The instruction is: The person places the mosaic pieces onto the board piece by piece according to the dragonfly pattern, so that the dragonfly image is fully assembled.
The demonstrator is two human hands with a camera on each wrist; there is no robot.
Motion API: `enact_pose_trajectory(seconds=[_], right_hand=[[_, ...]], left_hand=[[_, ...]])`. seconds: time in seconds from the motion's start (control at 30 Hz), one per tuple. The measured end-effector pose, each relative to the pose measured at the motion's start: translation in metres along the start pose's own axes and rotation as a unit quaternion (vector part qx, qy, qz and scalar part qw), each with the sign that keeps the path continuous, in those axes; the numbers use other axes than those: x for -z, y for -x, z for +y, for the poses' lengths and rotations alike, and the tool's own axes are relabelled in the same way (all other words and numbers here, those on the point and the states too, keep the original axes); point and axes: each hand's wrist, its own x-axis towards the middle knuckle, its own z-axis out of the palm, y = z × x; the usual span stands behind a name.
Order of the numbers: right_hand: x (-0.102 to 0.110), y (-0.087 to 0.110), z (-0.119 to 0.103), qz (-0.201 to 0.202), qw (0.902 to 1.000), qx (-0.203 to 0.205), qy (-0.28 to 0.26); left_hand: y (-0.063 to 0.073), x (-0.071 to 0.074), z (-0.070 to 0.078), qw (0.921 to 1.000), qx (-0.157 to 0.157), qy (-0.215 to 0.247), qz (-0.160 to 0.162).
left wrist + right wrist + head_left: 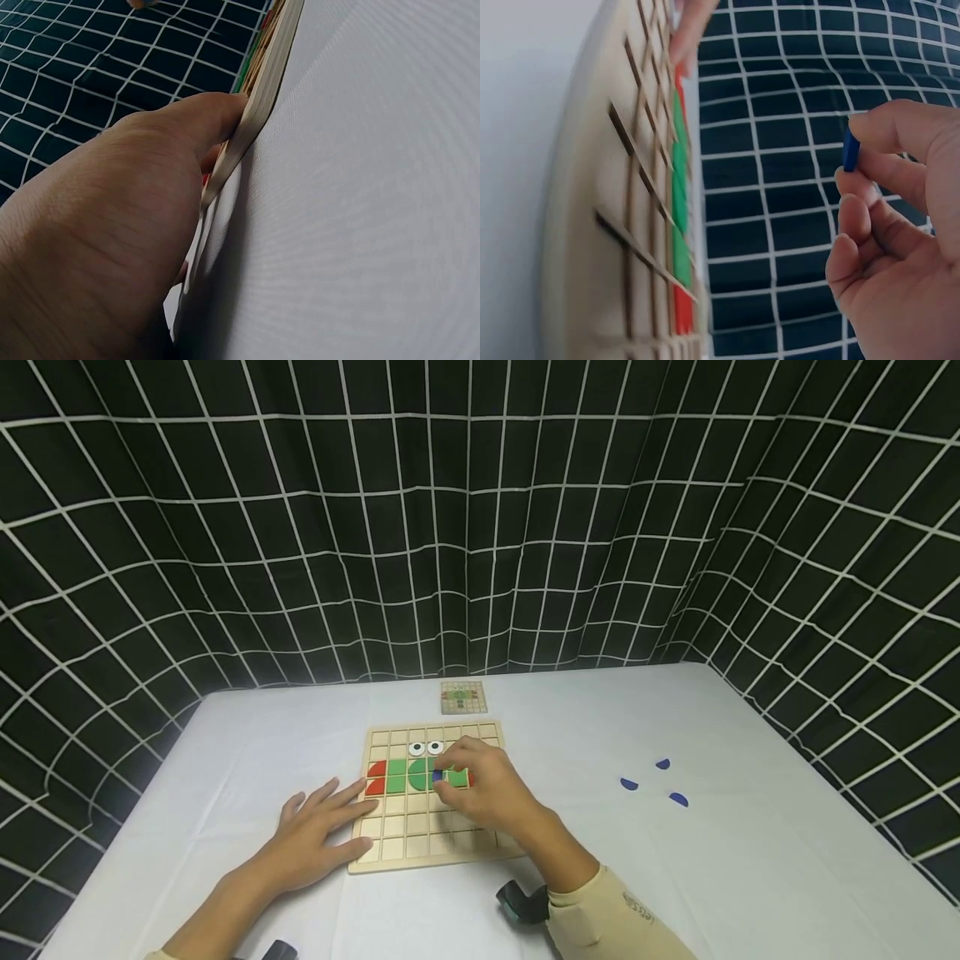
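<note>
A wooden grid board (pixel 416 852) lies on the white table with red pieces (pixel 377 768), green pieces (pixel 396 777) and two round eye pieces (pixel 417 749) set in its squares. Between thumb and fingertips, my right hand (pixel 483 785) pinches a small blue piece (pixel 850 150) above the board's middle; in the right wrist view it is held apart from the board. My left hand (pixel 318 831) rests at the board's left edge, fingers spread. In the left wrist view the left thumb (pixel 217 116) touches the board's edge. The right hand hides some pieces on the board.
Three blue half-round pieces (pixel 628 784) lie on the white tablecloth (pixel 600 718) to the right. Behind the board is a small square card (pixel 462 697) with a similar coloured pattern. A black curtain with white grid lines (pixel 465 527) stands around the table's back and sides.
</note>
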Motion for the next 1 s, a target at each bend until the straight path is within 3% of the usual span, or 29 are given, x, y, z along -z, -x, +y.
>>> enact_pose_trajectory(seconds=[0.23, 0.5, 0.8, 1.0], right_hand=[[-0.023, -0.008, 0.0, -0.027, 0.9985, -0.047, 0.005], [-0.04, -0.01, 0.012, -0.039, 0.9976, -0.056, 0.007], [-0.049, -0.006, 0.02, -0.083, 0.9891, -0.102, 0.068], [-0.05, -0.005, 0.021, -0.09, 0.9885, -0.073, 0.097]], left_hand=[[0.0, 0.002, 0.002, 1.0, 0.001, 0.001, -0.001], [0.001, 0.002, 0.003, 1.0, -0.006, 0.005, 0.004], [0.0, 0.003, 0.002, 1.0, -0.001, 0.0, -0.005], [0.0, 0.003, 0.001, 1.0, -0.001, 0.001, -0.005]])
